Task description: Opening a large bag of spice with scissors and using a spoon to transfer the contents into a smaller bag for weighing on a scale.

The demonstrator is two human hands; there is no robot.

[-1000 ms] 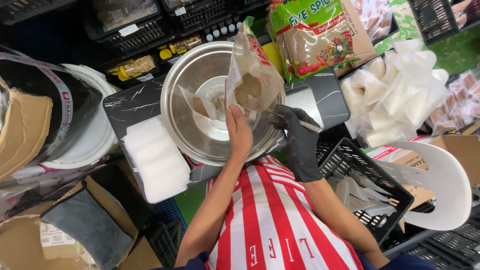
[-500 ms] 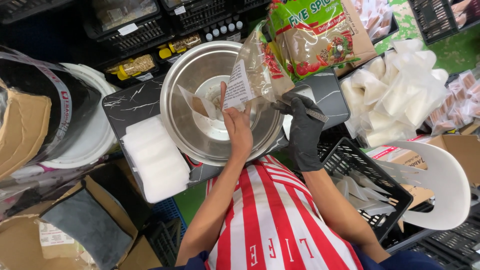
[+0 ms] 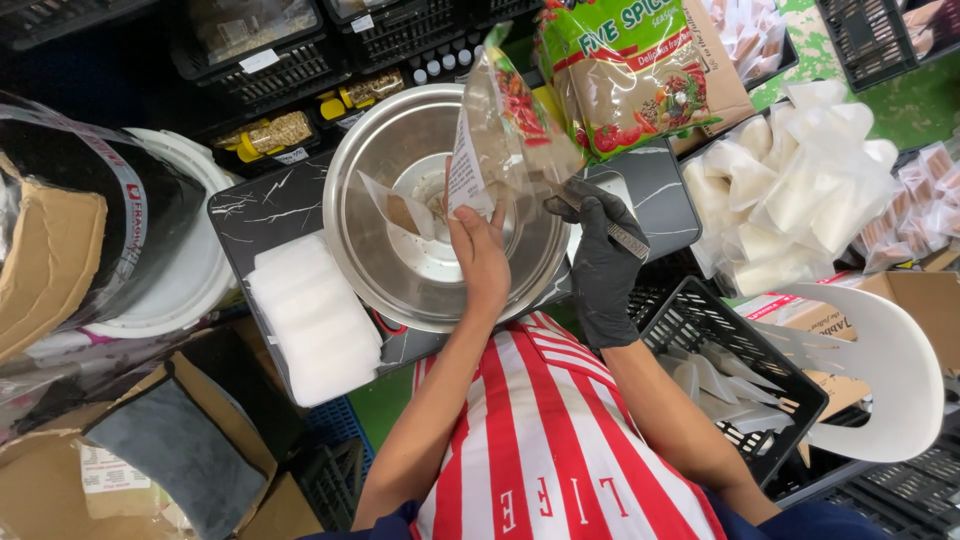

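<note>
My bare left hand (image 3: pixel 480 250) holds a clear plastic pouch (image 3: pixel 505 130) with a printed label and red picture, upright over a large steel bowl (image 3: pixel 370 250). My right hand (image 3: pixel 600 255), in a black glove, grips a metal utensil (image 3: pixel 625 238) whose tip meets the pouch's lower side. A small flat pouch holding brown powder (image 3: pixel 405 210) lies inside the bowl. The bowl rests on a black marble-patterned board (image 3: pixel 270 200).
A big printed bag of brown spice mix (image 3: pixel 630 70) stands behind the bowl. Heaped empty clear pouches (image 3: pixel 800 190) lie at right. White foam stack (image 3: pixel 315 320) lies left of the bowl. A black crate (image 3: pixel 720 370) and cardboard boxes (image 3: pixel 60 260) surround me.
My left hand has lifted the pouch farther over the bowl and turned it more upright. My gloved right hand has moved up against the pouch with the utensil.
</note>
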